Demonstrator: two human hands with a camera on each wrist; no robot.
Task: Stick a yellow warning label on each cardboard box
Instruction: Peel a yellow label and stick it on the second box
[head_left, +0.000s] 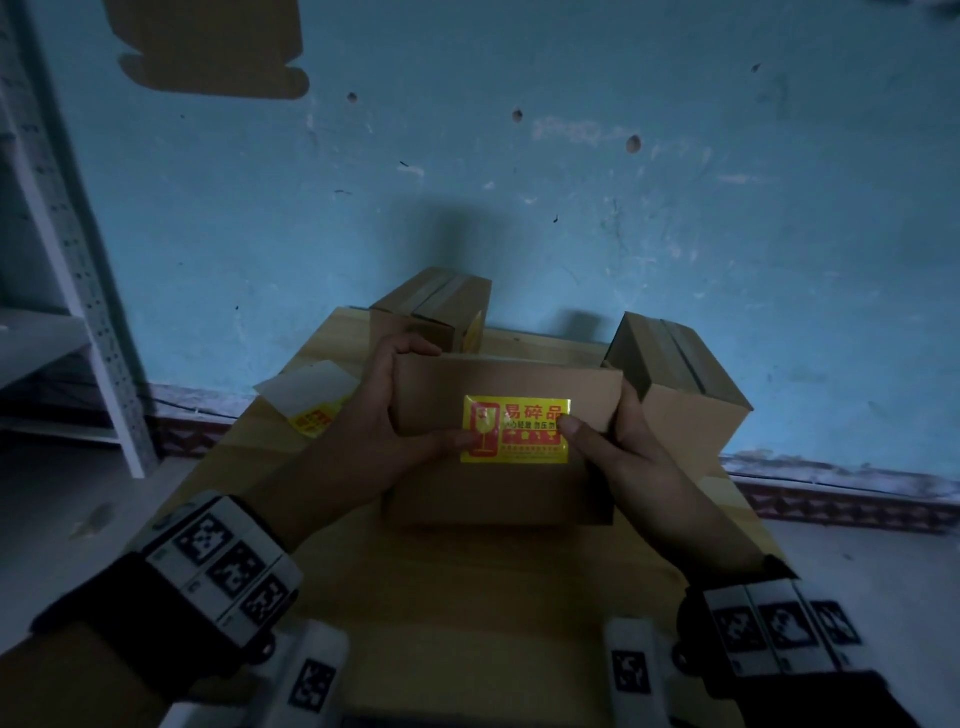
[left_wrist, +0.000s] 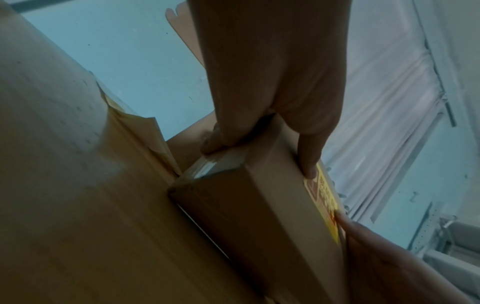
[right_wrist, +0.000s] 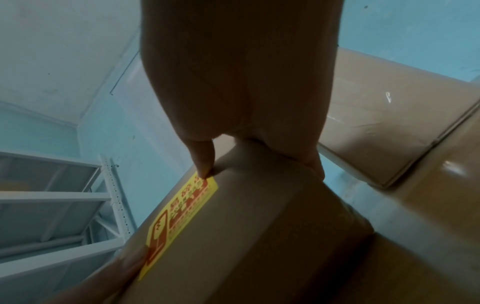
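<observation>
In the centre of the head view, a cardboard box (head_left: 504, 410) sits on a wooden worktop (head_left: 467, 597), held at both ends. The left hand (head_left: 363, 431) wraps its grip round the left end, the right hand (head_left: 623, 447) round the right; both thumbs press a yellow warning label (head_left: 514, 428) on the box's top face. This looks like the smoothing-down step. Next, probably setting this box aside and taking a fresh label from the sheet (head_left: 311, 400) at centre left. 2 more boxes (head_left: 675, 384) stand behind.

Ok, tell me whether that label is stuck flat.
Mostly flat: the yellow label lies on the held box, both thumbs pressing its ends.
</observation>
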